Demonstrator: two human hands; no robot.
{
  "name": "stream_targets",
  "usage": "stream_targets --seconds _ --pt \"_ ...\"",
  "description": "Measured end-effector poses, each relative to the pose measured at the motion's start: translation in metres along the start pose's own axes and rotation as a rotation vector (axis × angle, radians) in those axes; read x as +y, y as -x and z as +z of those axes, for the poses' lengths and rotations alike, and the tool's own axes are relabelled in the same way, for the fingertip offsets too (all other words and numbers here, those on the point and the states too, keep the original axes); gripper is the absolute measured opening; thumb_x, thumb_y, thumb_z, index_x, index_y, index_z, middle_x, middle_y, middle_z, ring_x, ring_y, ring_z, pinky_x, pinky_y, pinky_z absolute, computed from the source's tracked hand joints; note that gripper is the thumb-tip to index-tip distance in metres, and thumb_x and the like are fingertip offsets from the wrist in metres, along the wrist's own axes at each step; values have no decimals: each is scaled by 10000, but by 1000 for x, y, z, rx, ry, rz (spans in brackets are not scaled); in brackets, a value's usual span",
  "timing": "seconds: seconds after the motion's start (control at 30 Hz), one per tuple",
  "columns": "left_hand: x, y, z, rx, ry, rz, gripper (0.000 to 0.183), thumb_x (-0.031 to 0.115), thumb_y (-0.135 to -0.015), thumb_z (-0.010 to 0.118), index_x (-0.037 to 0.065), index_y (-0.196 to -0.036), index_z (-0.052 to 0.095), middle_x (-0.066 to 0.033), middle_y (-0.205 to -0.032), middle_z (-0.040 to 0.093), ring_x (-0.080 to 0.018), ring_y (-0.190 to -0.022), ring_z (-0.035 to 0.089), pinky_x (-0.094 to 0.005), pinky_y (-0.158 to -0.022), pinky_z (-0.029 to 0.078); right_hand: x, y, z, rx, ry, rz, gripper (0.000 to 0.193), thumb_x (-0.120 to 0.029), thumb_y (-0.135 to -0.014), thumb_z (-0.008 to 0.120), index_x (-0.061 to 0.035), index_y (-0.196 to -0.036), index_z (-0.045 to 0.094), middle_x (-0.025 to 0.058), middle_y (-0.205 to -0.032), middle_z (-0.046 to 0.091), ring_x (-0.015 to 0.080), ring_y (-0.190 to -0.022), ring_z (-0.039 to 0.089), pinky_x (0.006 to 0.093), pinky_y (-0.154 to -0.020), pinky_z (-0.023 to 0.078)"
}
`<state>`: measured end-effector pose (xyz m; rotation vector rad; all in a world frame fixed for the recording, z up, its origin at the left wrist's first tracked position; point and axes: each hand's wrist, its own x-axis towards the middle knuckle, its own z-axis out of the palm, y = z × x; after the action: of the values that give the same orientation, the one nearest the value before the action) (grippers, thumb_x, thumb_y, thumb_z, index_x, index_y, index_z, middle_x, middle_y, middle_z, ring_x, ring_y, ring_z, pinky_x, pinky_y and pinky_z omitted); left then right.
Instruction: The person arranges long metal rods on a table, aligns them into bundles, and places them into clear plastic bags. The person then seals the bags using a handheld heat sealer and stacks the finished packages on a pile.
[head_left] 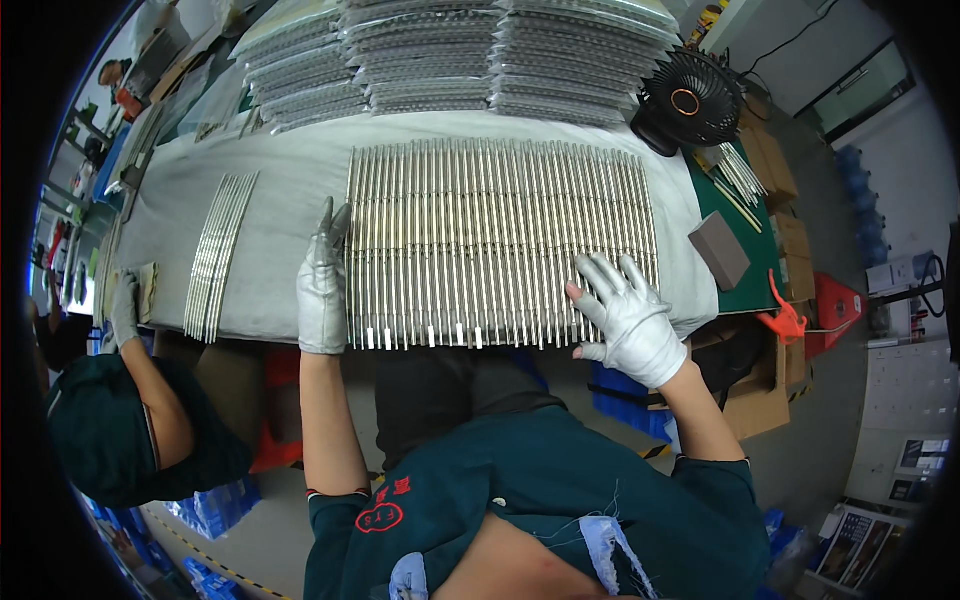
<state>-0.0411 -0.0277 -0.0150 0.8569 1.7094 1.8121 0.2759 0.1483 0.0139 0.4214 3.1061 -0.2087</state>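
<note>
A wide row of slim, shiny metal rods [500,215] lies side by side on the pale cloth [285,190], their near ends reaching the table's front edge. Several of them carry small white tags near those ends. Upright along the row's left side is my left hand [322,285] in a silvery-white glove, its fingers stretched out and its palm edge against the outermost rod. Over the near right corner, my gloved right hand [632,318] rests on the rods with its fingers spread; bare fingertips show at thumb and index finger. Neither hand grips anything.
Farther left lies a smaller group of rods [220,255]. Stacks of plastic-wrapped packs [430,60] line the back. A black fan [690,100], a grey-brown block [718,250] and loose rods [740,178] are at the right. A co-worker's gloved hand [124,308] touches the left table edge.
</note>
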Motion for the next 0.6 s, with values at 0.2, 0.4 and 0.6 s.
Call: stream_targets --seconds 0.2,0.4,0.6 --pt "-8 -2 -6 -7 63 9 688 545 -977 314 51 -1456 287 -195 -1437 375 -265 -1326 363 -377 -1101 300 23 23 -17 215 -17 59 887 -673 -742 544 -88 -1389 382 198 -1439 350 387 -1345 308 550 -1105 194" --pt "-12 -2 -3 29 26 70 593 483 -1000 312 81 -1432 374 -180 -1368 483 -225 -1255 455 -276 -954 382 68 76 -44 399 363 349 783 -343 -738 700 -119 -1411 367 144 -1465 345 375 -1352 305 539 -1116 206" --pt "-10 -1 -3 1 73 51 659 499 -985 357 27 -1442 318 -197 -1394 444 -182 -1211 470 -188 -840 391 51 87 -38 235 237 362 873 -427 -595 787 -100 -1330 449 164 -1459 323 393 -1361 265 564 -1111 182"
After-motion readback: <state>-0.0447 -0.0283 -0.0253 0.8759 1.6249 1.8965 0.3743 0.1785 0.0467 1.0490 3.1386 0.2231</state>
